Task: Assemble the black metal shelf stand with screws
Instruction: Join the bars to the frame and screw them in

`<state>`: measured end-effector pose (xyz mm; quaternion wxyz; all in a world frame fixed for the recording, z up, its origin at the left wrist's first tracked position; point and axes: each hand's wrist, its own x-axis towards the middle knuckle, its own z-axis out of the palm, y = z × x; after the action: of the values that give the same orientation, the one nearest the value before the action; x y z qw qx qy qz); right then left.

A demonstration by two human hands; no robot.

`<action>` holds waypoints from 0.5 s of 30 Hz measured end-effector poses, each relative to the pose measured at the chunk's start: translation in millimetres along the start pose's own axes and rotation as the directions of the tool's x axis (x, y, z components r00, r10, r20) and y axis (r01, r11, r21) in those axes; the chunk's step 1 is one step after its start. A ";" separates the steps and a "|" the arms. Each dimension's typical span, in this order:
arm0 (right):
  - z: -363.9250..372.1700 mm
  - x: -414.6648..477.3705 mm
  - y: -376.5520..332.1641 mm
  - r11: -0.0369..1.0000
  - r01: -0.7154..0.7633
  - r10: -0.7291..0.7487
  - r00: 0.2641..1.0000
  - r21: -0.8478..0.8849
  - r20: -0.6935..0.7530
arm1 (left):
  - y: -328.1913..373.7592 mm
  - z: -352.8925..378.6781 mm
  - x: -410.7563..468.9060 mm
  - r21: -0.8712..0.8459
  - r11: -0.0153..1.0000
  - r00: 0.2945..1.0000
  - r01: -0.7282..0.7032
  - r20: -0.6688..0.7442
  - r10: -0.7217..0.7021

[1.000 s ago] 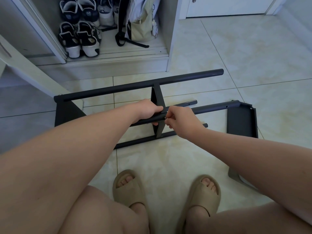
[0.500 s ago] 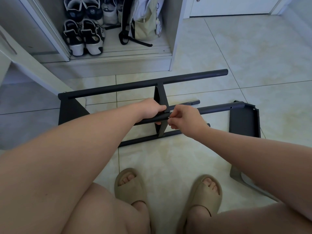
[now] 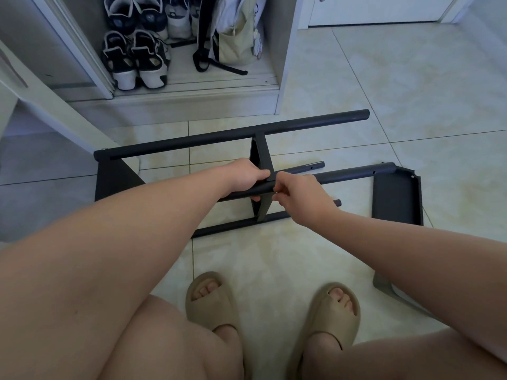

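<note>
Black metal shelf stand (image 3: pixel 233 134): lies on its side on the tiled floor (image 3: pixel 411 86) near the shoe cabinet's (image 3: pixel 192 104) front edge, seems stiff, light, smooth-coated, best held by a tube (image 3: pixel 351 175) beside the middle shelf plate (image 3: pixel 260 152), left hand (image 3: pixel 245 175) gripping there, right hand (image 3: pixel 299 192) pinching it at the joint.

A single wide-angle camera on the person's head looks forward and steeply down, close over the arms (image 3: pixel 109 242) and sandalled feet (image 3: pixel 211 300), toward a shoe cabinet (image 3: pixel 164 105) across the tiled floor (image 3: pixel 411 105).
</note>
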<state>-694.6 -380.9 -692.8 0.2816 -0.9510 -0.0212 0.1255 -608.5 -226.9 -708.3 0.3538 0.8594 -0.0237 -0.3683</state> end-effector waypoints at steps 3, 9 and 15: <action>1.3 0.8 -0.9 1.000 -0.011 0.011 1.000 -0.029 -0.009 | 1.1 -0.8 -0.7 0.004 1.000 1.000 0.006 0.009 -0.006; 4.4 4.1 -4.1 0.935 -0.205 0.221 0.975 0.290 -0.024 | 2.1 -1.5 0.2 -0.004 1.000 0.999 0.023 0.024 -0.023; 1.5 7.1 -8.4 0.991 -0.113 0.112 0.994 0.066 0.016 | -0.8 0.0 1.7 -0.011 1.000 1.000 0.006 0.022 -0.006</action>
<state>-687.9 -372.2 -691.0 0.3058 -0.9399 0.0348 0.1477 -607.4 -226.8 -709.9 0.3572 0.8535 -0.0228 -0.3787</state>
